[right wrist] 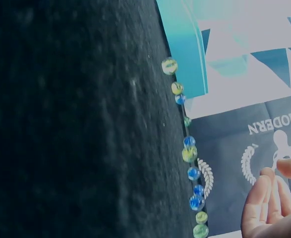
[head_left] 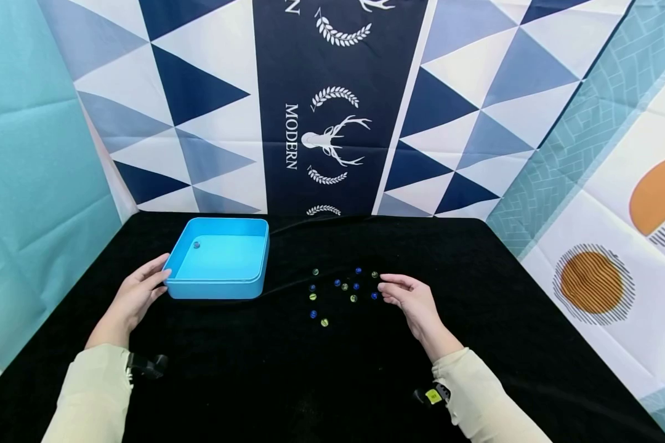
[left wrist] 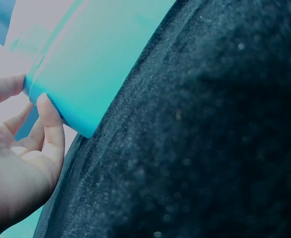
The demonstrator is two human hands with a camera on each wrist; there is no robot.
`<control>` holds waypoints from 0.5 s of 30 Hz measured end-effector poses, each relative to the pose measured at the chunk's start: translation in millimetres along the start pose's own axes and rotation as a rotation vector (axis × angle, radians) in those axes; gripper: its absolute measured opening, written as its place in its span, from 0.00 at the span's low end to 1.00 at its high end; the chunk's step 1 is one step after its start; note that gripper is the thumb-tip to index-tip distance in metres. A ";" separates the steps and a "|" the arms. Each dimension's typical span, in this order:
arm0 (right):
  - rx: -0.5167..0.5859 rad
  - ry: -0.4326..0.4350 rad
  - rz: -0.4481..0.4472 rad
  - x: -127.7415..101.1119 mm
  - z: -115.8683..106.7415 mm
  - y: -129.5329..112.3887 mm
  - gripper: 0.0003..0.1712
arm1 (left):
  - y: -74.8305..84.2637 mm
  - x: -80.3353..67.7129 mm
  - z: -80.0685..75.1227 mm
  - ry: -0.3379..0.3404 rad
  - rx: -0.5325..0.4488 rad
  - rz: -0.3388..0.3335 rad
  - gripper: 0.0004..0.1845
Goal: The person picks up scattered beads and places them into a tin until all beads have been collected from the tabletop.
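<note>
A light blue square box (head_left: 216,290) without a lid stands on the black cloth, one small marble (head_left: 196,245) inside it. My left hand (head_left: 135,292) holds its front left corner, the fingertips on both sides of that corner. In the left wrist view the fingers of this hand (left wrist: 31,148) press against the wall of the box (left wrist: 100,59). To the right, my right hand (head_left: 412,301) hovers by a yellow-green marble (head_left: 374,274), thumb and forefinger a little apart, nothing seen between them. Several blue and yellow-green glass marbles (right wrist: 189,154) lie scattered to its left.
Black cloth (head_left: 244,369) covers the table. A patterned curtain (head_left: 210,92) hangs right behind the box, with a teal sheet (head_left: 33,154) at the left and a printed one (head_left: 604,215) at the right.
</note>
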State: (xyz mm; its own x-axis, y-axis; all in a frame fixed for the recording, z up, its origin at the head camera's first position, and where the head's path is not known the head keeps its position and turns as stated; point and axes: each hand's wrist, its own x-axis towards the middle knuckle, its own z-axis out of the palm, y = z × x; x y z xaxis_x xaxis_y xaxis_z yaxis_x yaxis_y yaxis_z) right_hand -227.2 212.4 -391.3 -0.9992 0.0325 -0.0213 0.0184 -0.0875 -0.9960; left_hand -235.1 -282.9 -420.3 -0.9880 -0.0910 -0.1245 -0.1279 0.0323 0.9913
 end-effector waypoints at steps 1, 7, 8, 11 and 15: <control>-0.002 0.005 0.004 1.0 -1.4 0.2 0.08 | -0.1 0.2 0.1 0.001 0.002 0.000 0.38; 0.008 0.021 0.057 7.3 -10.5 0.3 0.10 | 0.9 0.1 0.9 0.010 0.014 0.000 0.38; 0.009 0.016 0.066 8.6 -12.2 0.6 0.10 | 1.0 -0.2 0.9 0.010 0.018 -0.001 0.38; 0.011 0.006 0.091 10.7 -15.7 0.5 0.11 | 1.3 -0.4 0.9 0.011 0.009 -0.008 0.37; 0.001 -0.001 0.117 12.2 -19.4 2.4 0.19 | 1.2 0.0 1.0 0.011 0.010 -0.011 0.37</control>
State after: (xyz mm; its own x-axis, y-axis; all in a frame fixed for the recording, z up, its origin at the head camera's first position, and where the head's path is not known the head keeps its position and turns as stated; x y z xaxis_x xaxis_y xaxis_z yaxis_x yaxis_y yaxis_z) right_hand -238.7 231.9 -395.6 -0.9904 0.0209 -0.1368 0.1343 -0.0921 -0.9866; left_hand -235.3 -281.9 -419.1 -0.9856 -0.1021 -0.1346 -0.1395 0.0417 0.9893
